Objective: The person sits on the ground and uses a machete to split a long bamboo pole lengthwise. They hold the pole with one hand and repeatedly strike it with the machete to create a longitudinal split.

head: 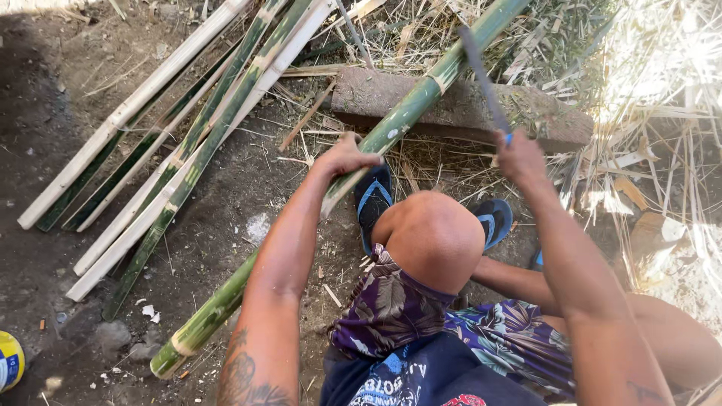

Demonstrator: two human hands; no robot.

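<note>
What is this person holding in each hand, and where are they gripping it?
The left hand presses on the green bamboo pole about midway along it. The right hand grips a long blade at its handle end.

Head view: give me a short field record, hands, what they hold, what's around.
left hand: grips a long green bamboo pole partway along its length
right hand: raised, shut on the handle of a long dark blade, motion-blurred
pole support: upper part lies across a flat stone block
feet: blue flip-flops beside the pole
left of pole: split bamboo strips piled on bare dirt
right side: dry bamboo shavings in bright sun
bottom left corner: yellow and blue ball, partly out of frame
</note>
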